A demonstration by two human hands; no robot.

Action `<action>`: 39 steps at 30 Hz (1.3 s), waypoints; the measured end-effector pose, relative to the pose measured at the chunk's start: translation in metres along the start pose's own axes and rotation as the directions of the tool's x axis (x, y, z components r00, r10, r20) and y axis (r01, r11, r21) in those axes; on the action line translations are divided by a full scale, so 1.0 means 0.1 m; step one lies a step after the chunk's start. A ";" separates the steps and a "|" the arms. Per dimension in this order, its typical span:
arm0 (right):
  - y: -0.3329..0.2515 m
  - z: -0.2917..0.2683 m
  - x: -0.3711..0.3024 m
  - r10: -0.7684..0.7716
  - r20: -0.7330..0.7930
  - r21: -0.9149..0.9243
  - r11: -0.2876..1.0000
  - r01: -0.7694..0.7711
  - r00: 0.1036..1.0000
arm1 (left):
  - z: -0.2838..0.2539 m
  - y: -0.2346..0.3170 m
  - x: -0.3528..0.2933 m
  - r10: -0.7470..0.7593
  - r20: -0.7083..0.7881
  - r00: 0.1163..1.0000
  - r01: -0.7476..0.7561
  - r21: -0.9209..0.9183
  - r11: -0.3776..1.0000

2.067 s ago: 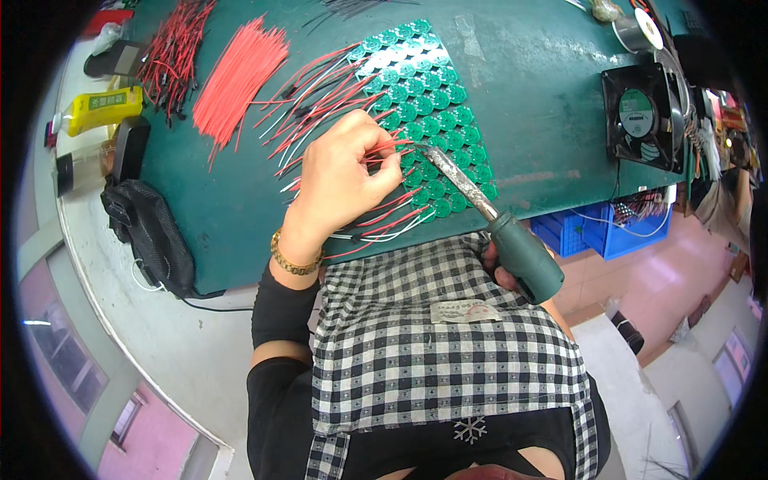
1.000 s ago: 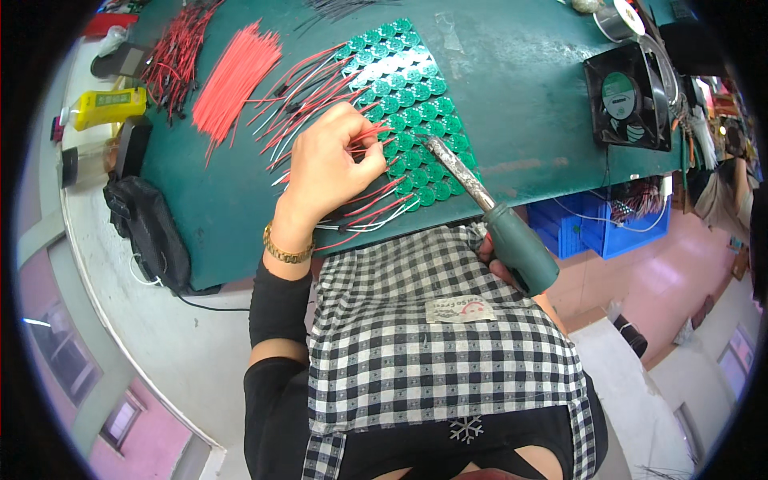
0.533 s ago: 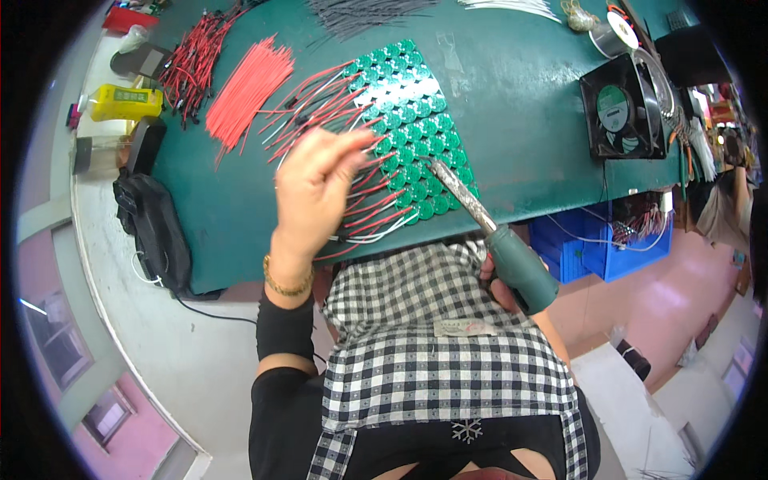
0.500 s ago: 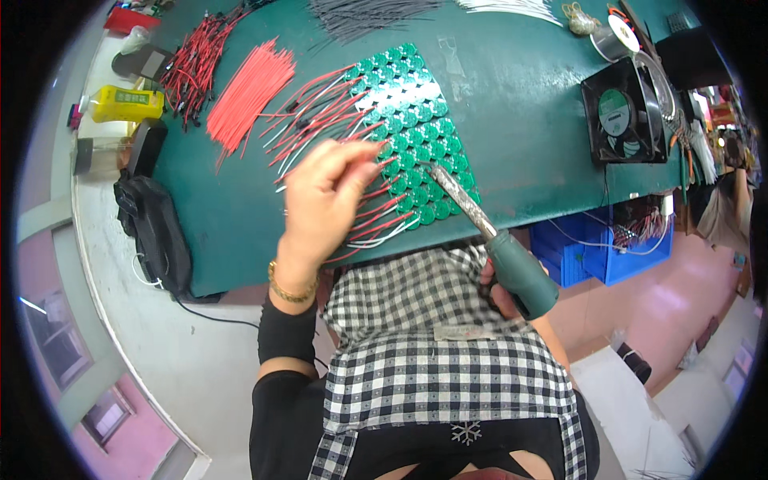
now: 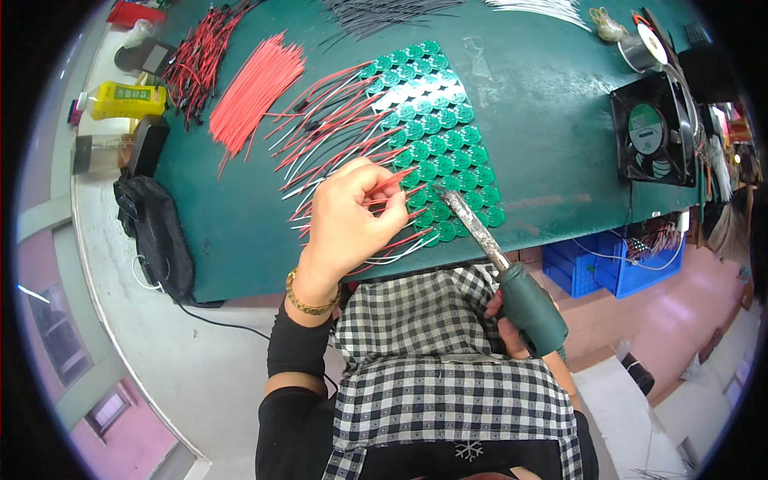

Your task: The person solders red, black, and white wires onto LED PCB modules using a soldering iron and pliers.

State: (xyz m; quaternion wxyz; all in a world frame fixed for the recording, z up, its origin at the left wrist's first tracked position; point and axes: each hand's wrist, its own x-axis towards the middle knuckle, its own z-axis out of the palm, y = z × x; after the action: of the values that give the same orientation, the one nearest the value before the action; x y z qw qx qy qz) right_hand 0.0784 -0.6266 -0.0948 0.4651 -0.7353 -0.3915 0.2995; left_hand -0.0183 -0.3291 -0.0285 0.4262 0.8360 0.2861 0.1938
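Note:
My left hand (image 5: 352, 214) is closed in a pinch around a thin red wire (image 5: 398, 179), beside the left edge of a panel of round green circuit boards (image 5: 438, 146). My right hand (image 5: 507, 333) grips a soldering iron (image 5: 531, 310) by its dark green handle, partly hidden behind it. The iron's metal tip slants over the panel, just right of my left fingertips; whether it touches a board I cannot tell. Red and white wires (image 5: 326, 120) fan out leftward from the panel's left edge, and my hand covers some of them.
A bundle of red wires (image 5: 258, 96) lies left of the panel, near tangled red-black leads (image 5: 194, 70). Dark wires (image 5: 384, 18) and white wires (image 5: 542, 6) lie at the back. A black fan (image 5: 654, 132) and solder spool (image 5: 642, 50) stand right; blue bins (image 5: 612, 264) sit below the table edge.
My left hand has moved nearer along the panel's left edge, and its red wire now shows clearly. The soldering iron has shifted slightly nearer too. The whole view has shifted a little.

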 end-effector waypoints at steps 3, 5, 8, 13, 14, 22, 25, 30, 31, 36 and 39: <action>-0.12 -0.02 0.06 0.005 0.002 -0.018 1.000 -0.005 1.000 | 0.00 -0.02 -0.01 -0.011 0.006 1.000 0.011 -0.045 0.999; -0.11 -0.04 0.08 -0.022 0.036 -0.051 0.998 0.024 0.999 | 0.00 -0.03 -0.03 -0.020 0.001 1.000 0.020 -0.078 0.997; -0.10 -0.04 0.12 -0.046 0.038 -0.034 0.998 0.047 0.998 | -0.02 -0.03 -0.04 -0.024 0.011 1.000 0.024 -0.030 0.999; -0.29 -0.06 0.20 -0.048 0.023 -0.201 0.978 0.051 0.999 | 0.00 -0.01 -0.01 0.034 -0.006 0.999 -0.034 -0.019 0.999; -0.23 -0.05 0.18 -0.050 0.027 -0.198 0.979 0.054 0.998 | 0.00 -0.01 -0.02 0.032 -0.008 0.999 -0.032 -0.016 0.999; -0.20 -0.08 0.11 -0.040 0.032 -0.113 0.993 0.043 0.999 | 0.00 -0.05 -0.03 0.040 0.022 0.999 -0.040 0.008 0.999; -0.25 -0.10 0.18 -0.097 -0.029 0.058 0.993 0.098 0.995 | 0.02 -0.07 -0.03 0.056 0.006 0.998 -0.056 -0.010 0.998; -0.12 -0.08 0.04 -0.017 -0.027 0.010 1.000 0.018 0.999 | 0.01 -0.02 -0.02 0.033 0.006 0.999 -0.033 0.001 0.999; -0.07 -0.10 0.01 -0.061 0.019 -0.146 0.987 0.064 0.998 | 0.01 -0.01 -0.03 0.011 0.007 1.000 -0.011 0.009 1.000; -0.12 -0.12 0.06 -0.091 0.003 -0.070 0.993 0.091 0.996 | 0.04 -0.01 -0.03 0.025 -0.002 1.000 -0.025 -0.009 1.000; -0.07 -0.09 0.03 -0.068 -0.030 -0.012 0.998 0.068 0.997 | 0.01 -0.01 -0.03 0.019 0.005 1.000 -0.019 0.019 1.000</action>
State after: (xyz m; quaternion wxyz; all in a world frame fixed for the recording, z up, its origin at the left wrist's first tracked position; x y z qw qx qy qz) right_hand 0.0851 -0.6259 -0.0848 0.4769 -0.7285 -0.4109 0.2703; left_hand -0.0206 -0.3312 -0.0305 0.4173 0.8432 0.2787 0.1930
